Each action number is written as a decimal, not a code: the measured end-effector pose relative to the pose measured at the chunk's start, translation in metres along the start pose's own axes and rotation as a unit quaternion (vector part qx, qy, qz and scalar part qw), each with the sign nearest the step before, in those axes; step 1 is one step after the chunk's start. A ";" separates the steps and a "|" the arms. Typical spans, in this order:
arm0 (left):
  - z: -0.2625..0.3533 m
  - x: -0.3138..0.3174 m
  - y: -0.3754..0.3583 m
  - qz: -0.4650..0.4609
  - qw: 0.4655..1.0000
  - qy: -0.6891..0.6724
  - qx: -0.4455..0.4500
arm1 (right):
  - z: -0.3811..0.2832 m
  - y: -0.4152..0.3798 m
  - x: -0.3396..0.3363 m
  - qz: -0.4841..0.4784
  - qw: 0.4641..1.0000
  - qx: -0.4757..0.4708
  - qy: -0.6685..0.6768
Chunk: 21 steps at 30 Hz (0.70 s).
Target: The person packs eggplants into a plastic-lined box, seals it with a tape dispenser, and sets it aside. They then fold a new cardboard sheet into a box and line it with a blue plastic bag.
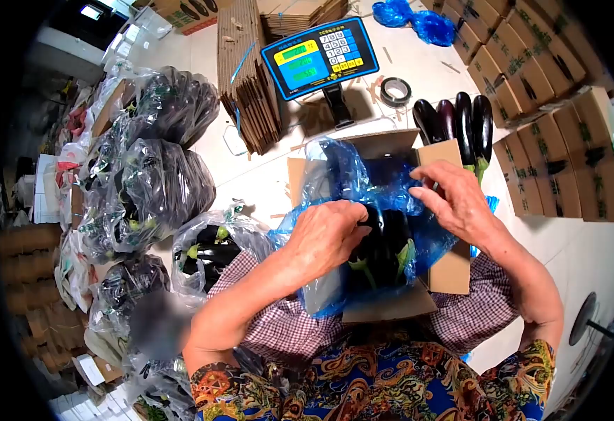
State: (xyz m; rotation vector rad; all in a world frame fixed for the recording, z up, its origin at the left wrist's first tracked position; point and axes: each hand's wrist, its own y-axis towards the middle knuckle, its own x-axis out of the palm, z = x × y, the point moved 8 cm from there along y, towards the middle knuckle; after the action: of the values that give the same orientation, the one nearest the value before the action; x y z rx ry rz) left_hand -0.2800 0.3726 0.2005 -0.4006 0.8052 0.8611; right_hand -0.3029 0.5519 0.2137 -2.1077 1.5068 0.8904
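Note:
An open cardboard box (449, 270) stands between the person's knees, lined with a blue plastic bag (433, 235). Dark eggplants (393, 238) with green stems lie inside the bag, stems toward the body. My left hand (324, 235) is over the box's left side, its fingers curled together on the bag's film. Over the right side hovers my right hand (458, 200), thumb and forefinger apart near the bag's edge. Part of the eggplants is hidden by the left hand and the film.
A digital scale display (321, 56) stands behind the box, beside stacked flattened cartons (247, 77). A tape roll (395, 91) and several loose eggplants (465, 126) lie at right. Clear bags of eggplants (159, 189) line the left; packed cartons (552, 161) line the right.

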 end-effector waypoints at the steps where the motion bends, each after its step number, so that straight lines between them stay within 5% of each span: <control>1: -0.002 -0.004 -0.001 0.023 1.000 -0.005 0.000 | 0.002 0.002 -0.002 0.026 1.000 -0.002 -0.013; 2: -0.005 -0.008 -0.002 0.038 0.999 0.011 0.004 | 0.012 -0.001 -0.002 -0.011 0.997 0.064 -0.036; 5: 0.009 -0.039 -0.002 0.207 0.971 0.107 0.054 | -0.007 0.000 -0.015 0.057 0.988 -0.066 -0.126; 9: -0.020 -0.060 0.013 0.215 0.956 0.199 0.011 | 0.007 -0.003 0.022 -0.064 0.989 -0.044 -0.122; 13: -0.074 -0.036 0.014 0.110 0.962 0.243 -0.055 | 0.010 -0.023 0.090 -0.284 0.951 -0.097 -0.079; 17: -0.045 0.007 0.009 0.075 0.978 0.181 0.069 | -0.009 -0.044 0.110 -0.364 0.922 -0.114 -0.068; 18: -0.047 0.025 0.005 -0.012 0.998 0.043 0.050 | -0.007 -0.047 0.112 -0.383 0.915 -0.104 -0.078; 19: -0.028 0.033 -0.008 -0.004 0.996 0.012 0.083 | -0.006 -0.042 0.106 -0.351 0.930 -0.093 -0.058; 21: -0.003 0.069 -0.019 -0.223 0.961 0.134 0.088 | -0.001 -0.028 0.087 -0.285 0.956 -0.071 -0.018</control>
State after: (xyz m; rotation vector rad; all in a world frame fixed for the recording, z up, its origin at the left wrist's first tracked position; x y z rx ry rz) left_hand -0.2396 0.3943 0.1460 -0.5226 0.9844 0.3128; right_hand -0.2578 0.5009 0.1527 -2.4192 0.7496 0.8201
